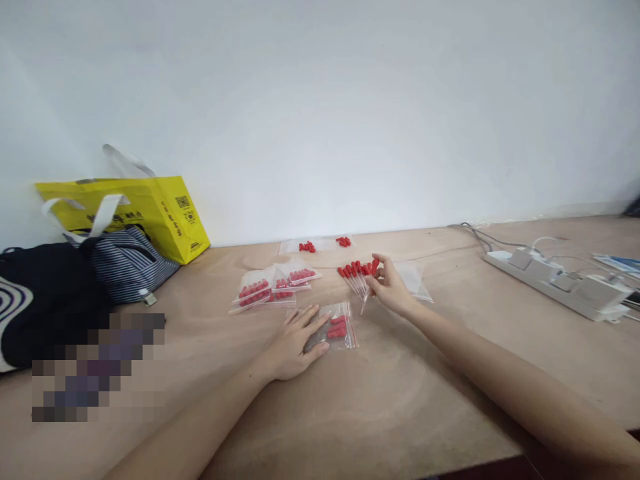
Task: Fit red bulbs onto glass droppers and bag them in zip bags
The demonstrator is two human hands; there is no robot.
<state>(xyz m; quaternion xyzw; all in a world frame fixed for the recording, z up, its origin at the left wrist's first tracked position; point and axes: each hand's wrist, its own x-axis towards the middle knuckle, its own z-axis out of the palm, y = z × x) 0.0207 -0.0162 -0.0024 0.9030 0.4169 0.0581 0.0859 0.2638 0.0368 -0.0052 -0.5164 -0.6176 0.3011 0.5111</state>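
My left hand (pixel 300 341) lies flat with fingers spread on a clear zip bag (pixel 345 343) that has a few red rubber bulbs in it. Between the fingertips of my right hand (pixel 391 287) is a dropper (pixel 375 264) with a red bulb, its clear tube slanting down. Just left of that hand, several more red-bulbed droppers (pixel 353 275) lie fanned out on the table. Filled zip bags (pixel 260 287) of red bulbs are stacked beyond my left hand. Part of a flat clear bag (pixel 417 283) shows behind my right hand.
Loose red bulbs (pixel 307 247) rest on a clear bag near the wall. A white power strip (pixel 545 283) with plugged-in adapters and cables is on the right. To the left stand a yellow bag (pixel 170 220), a striped bag (pixel 130 267) and a black bag (pixel 55 300).
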